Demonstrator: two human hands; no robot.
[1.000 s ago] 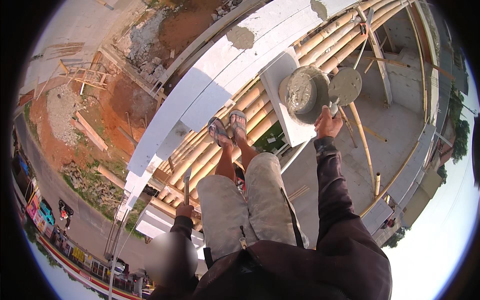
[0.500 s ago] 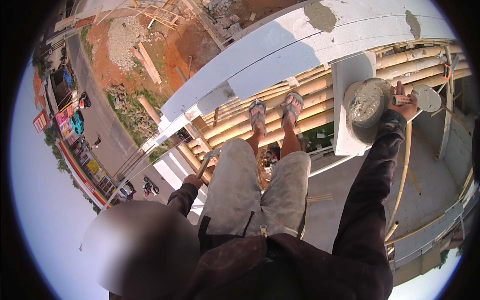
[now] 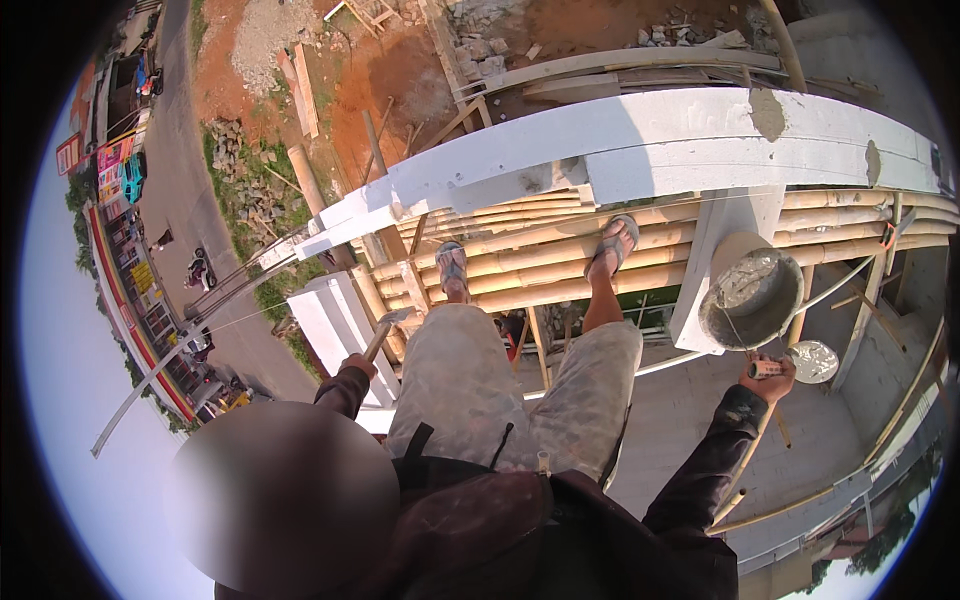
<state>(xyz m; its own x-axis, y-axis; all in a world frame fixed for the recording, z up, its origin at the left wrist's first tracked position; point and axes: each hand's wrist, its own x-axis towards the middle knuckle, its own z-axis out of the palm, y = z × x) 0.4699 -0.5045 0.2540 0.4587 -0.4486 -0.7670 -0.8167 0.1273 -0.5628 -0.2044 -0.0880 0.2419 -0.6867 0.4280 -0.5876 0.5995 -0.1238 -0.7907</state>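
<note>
Head: trowel handle [image 3: 766, 369] (blade [image 3: 813, 362] beyond) within right fingers [image 3: 784, 369]

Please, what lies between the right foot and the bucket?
In the head view, bamboo poles and then the white block lie between the right foot and the bucket.

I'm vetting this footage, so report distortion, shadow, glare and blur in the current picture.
Head view: white wall probably bowed by the fisheye, its left part shaded, its right sunlit; head view: bright glints on the round-headed tool; head view: heavy blur at lower left, black rim around.
</note>
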